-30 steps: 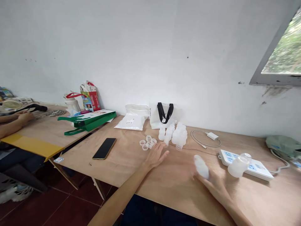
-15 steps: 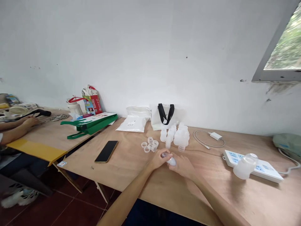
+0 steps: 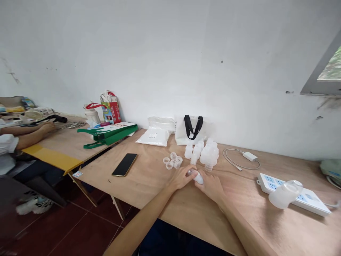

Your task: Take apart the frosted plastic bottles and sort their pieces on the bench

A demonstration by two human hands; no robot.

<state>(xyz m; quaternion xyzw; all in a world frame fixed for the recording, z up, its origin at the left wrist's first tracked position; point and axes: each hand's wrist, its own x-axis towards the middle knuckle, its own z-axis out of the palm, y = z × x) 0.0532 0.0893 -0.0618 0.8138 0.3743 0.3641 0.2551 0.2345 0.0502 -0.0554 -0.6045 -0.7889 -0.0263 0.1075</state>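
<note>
Two hands' fingers: the left hand's fingers (image 3: 184, 174) and the right hand's fingers (image 3: 205, 181) are curled closed from opposite sides, nearly meeting around one small plastic bottle (image 3: 198, 179). Neither hand is open; how firmly they press cannot be told.

Held bottle: it lies roughly level just above the plywood table (image 3: 149, 186), its white body toward the right hand and its darker end toward the left. Much of it is hidden by the fingers, and whether it has a cap cannot be told.

Step in hand: judged from the grip, both hands are working together on this single bottle, away from the others.

Next move calls for: with both hands closed on it, at least one must loosen before anything else on the table can be taken up.

Nearby, by the clock from the bottle: a cluster of translucent bottles (image 3: 208, 154) stands at 1 o'clock, and small clear rings (image 3: 172, 161) sit at 10 o'clock.

Farther out: a white bag with black handles (image 3: 186, 131) stands at 12 o'clock, a black smartphone (image 3: 124, 164) lies at 9 o'clock, and a white power strip (image 3: 269, 183) lies at 3 o'clock with a clear plastic cup (image 3: 282, 195) tilted at its near edge.

Other person: a separate hand (image 3: 46, 128) rests on the neighbouring table, well apart.
</note>
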